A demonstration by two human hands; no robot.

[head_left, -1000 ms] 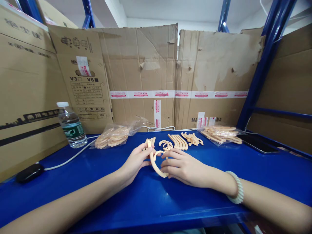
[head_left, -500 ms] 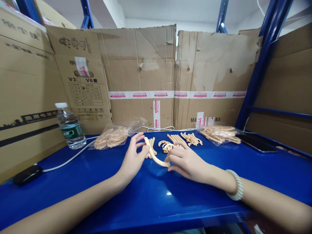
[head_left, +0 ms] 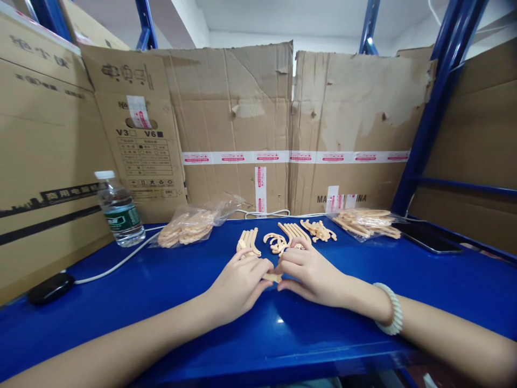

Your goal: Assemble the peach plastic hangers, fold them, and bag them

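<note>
Backdrop: tall brown cardboard panels [head_left: 238, 129] standing along the back, crossed by a white packing tape strip with red print [head_left: 262, 156], with blue metal posts [head_left: 426, 129] rising behind and at the right
Surface: glossy blue, flat [head_left: 194, 350], reaching from the cardboard to the near edge
Held piece: pale tan, wood-coloured piece [head_left: 273, 277], between the two hands above the middle of the surface, mostly hidden by the fingers
Left hand: grip closed on the held piece [head_left: 242, 280], fingers curled over it, knuckles upward
Right hand: narrow grip, thumb and fingertips pinching the piece's end [head_left: 309, 272]; pale green ribbed bracelet [head_left: 390, 310] on the wrist
Loose parts: slim pale tan bars [head_left: 253, 241] just beyond the left hand; curved pale tan hooks [head_left: 273, 240], a neat row of pale tan bent bars [head_left: 294, 230] and a heap of small pale tan hooks [head_left: 320, 230] beyond the right
Bags: clear plastic bag of pale tan parts [head_left: 188, 223] at back left, another clear bag of long pale tan parts [head_left: 367, 222] at back right
Far right: flat black phone [head_left: 428, 237] beside the second bag
Far left: clear plastic water bottle with green label and white cap [head_left: 120, 213], near a rounded black device [head_left: 50, 288] with a white cable [head_left: 117, 264]
</note>
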